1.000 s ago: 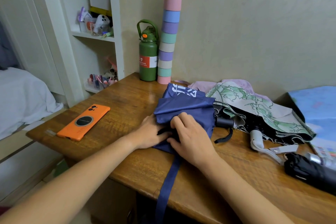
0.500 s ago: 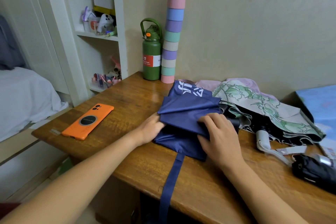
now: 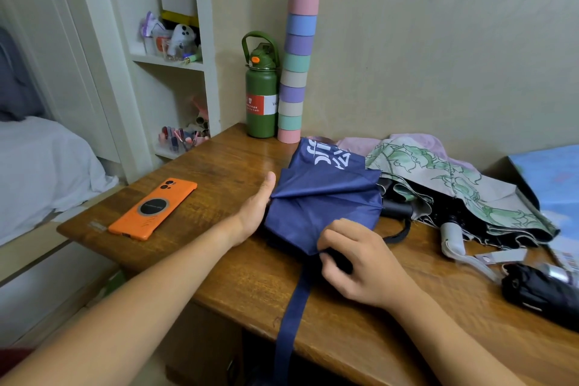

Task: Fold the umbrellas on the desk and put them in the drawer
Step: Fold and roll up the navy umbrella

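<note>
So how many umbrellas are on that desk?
3. The navy umbrella lies mid-desk between both hands. The green-patterned umbrella sprawls to its right by the wall. The black umbrella lies already folded at the right edge. More could be hidden past the frame.

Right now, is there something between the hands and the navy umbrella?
Nothing visible. The left hand rests against the navy umbrella at its left edge, and the right hand pinches its near fabric edge. Both touch it directly.

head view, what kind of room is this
Likely a bedroom or dorm room: a bed with white bedding beside a wooden desk, and wall shelves of personal bits.
</note>
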